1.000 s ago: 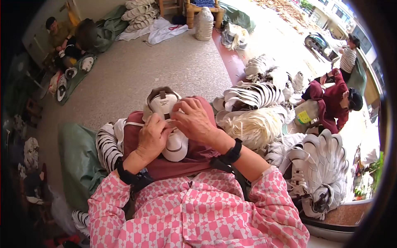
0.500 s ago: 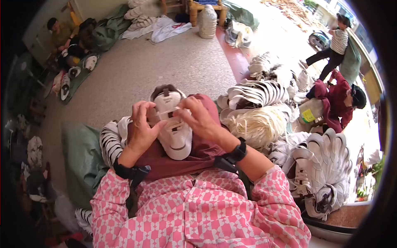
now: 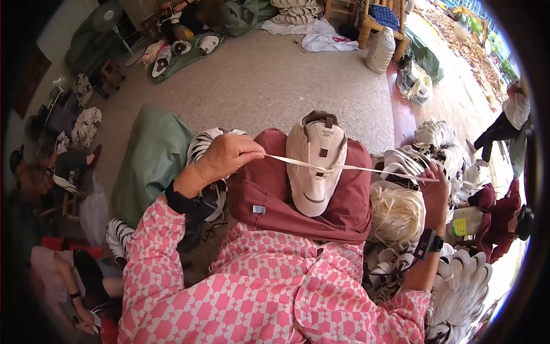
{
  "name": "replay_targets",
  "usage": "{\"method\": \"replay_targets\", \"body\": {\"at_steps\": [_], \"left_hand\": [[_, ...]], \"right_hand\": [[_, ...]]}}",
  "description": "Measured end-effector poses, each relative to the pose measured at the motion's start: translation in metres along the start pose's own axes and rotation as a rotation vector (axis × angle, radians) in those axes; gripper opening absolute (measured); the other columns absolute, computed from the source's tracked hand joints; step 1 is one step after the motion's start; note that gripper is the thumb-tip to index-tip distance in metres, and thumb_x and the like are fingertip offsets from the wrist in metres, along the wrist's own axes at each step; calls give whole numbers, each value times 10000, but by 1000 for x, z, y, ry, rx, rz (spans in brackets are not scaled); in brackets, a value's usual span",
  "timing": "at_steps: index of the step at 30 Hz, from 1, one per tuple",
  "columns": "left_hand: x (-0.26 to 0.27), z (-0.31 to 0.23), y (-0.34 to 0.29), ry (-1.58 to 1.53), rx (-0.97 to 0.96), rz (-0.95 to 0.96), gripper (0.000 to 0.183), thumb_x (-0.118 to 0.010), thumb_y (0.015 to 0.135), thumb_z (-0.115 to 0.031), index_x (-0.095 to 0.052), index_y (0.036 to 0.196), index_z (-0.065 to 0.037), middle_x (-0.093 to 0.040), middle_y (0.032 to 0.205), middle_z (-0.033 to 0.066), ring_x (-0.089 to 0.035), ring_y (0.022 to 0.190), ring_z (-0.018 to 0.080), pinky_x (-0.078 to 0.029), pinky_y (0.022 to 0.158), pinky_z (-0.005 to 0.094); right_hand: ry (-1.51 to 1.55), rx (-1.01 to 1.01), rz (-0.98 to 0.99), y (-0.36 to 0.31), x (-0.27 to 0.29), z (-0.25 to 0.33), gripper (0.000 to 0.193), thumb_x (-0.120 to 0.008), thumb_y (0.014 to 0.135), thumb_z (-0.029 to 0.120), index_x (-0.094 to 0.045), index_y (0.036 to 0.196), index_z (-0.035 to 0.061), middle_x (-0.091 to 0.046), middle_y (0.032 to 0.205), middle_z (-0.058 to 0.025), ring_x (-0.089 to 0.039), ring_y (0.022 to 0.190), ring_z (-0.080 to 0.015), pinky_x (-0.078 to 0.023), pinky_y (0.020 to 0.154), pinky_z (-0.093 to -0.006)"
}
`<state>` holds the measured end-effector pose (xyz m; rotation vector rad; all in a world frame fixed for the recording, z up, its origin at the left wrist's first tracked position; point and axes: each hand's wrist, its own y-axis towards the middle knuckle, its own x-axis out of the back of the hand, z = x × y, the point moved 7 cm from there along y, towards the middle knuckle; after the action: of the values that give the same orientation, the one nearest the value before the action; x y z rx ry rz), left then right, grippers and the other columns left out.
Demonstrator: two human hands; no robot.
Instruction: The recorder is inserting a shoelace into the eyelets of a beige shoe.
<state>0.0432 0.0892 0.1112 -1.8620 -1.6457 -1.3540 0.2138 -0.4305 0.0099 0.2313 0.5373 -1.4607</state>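
Observation:
A cream shoe upper (image 3: 309, 183) with a dark brown collar lies across my lap, its toe toward me. A flat white lace (image 3: 366, 168) runs through the shoe's front eyelets and stretches out to both sides. My left hand (image 3: 220, 159) pinches one end of it between thumb and fingers, left of the shoe. Out to the right, my right hand (image 3: 434, 192) holds the other end, its fingers partly curled. Neither hand touches the shoe.
A bundle of loose cream laces (image 3: 398, 212) sits at my right, beside stacked shoe uppers (image 3: 458, 286). Green sacking (image 3: 152, 160) stands at my left. A plastic bottle (image 3: 380, 50) and a bamboo chair (image 3: 366, 26) are farther off. Other people sit left and right.
My hands have parted from close over the shoe to wide on either side, drawing the lace out long. The view has turned leftward.

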Motion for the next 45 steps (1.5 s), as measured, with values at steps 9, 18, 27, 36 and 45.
{"method": "replay_targets", "body": {"at_steps": [9,18,27,36,45], "left_hand": [[64,-4,-3,422,221,-532,149,-622,921,-119,-698,1041,-73,-680,884,75,-659,773,204,-499,690,321],[84,2,30,-1191,146,-571,322,-553,976,-111,-578,1290,-43,-661,1205,103,-578,1198,243,-418,1054,381],[167,35,-1,-1433,-79,-582,249,-537,1005,-126,-615,1233,-63,-687,1149,69,-609,1157,212,-458,1052,397],[216,134,-105,-1118,257,-1170,341,-609,968,-131,-557,1290,-29,-590,1301,84,-533,1255,216,-426,1066,349],[223,193,-174,-1114,361,-1191,352,-587,975,-91,-530,1313,-16,-573,1325,105,-549,1232,184,-494,867,272]], "right_hand": [[-1158,-335,229,-43,-76,-92,400,-663,924,344,-679,810,-39,-685,716,-93,-629,568,-132,-474,527,-268],[-1151,742,600,-64,-259,-57,102,-714,805,109,-696,902,84,-625,865,-64,-616,769,-263,-488,665,-345],[-1395,908,942,-69,-305,-73,104,-720,792,173,-678,868,115,-629,821,-36,-623,805,-270,-480,697,-394],[-1490,820,901,-60,-313,-94,138,-709,810,228,-653,851,108,-650,813,-52,-644,700,-306,-501,617,-409],[-1454,800,834,-77,-308,-109,120,-664,860,226,-641,875,110,-636,847,-49,-662,758,-292,-513,624,-415]]}}
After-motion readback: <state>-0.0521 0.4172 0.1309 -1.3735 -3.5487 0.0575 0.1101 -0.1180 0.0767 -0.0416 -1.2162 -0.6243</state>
